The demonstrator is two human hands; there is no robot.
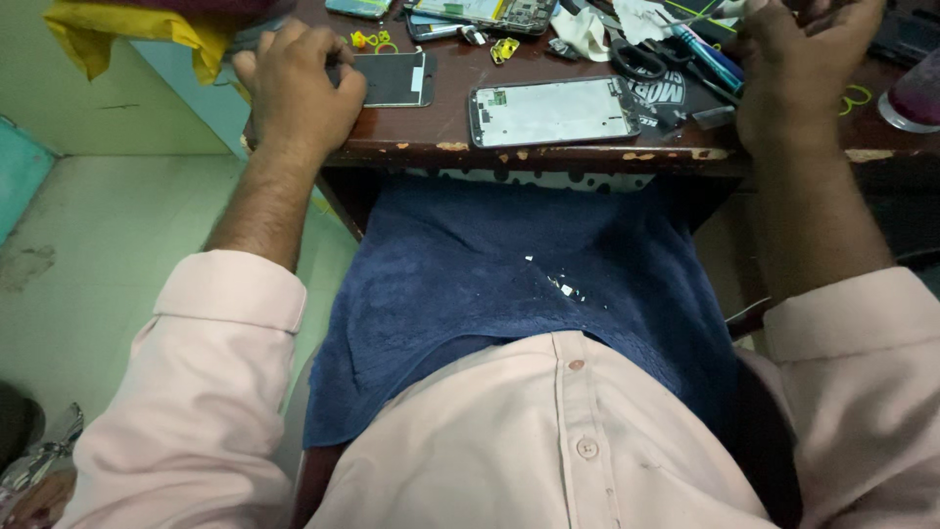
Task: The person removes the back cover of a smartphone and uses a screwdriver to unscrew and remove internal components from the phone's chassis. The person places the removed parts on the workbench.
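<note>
My left hand (299,83) rests curled on the front left corner of a dark wooden table (548,155), its fingers on a dark phone screen panel (397,80). My right hand (798,73) lies palm down on the table's right side, beside blue pens (710,54) and black scissors (641,61); whether it holds anything is hidden. Between the hands lies a stripped phone frame with a white inner plate (553,111). A dark blue towel (509,294) covers my lap, with small shiny shards (566,288) on it.
Phone parts, a circuit board (490,12), small yellow pieces (504,49) and a white cloth (587,31) crowd the far table. A yellow cloth (127,34) hangs at upper left. A purple-tinted cup (916,98) stands at the right edge. Pale floor (108,235) lies left.
</note>
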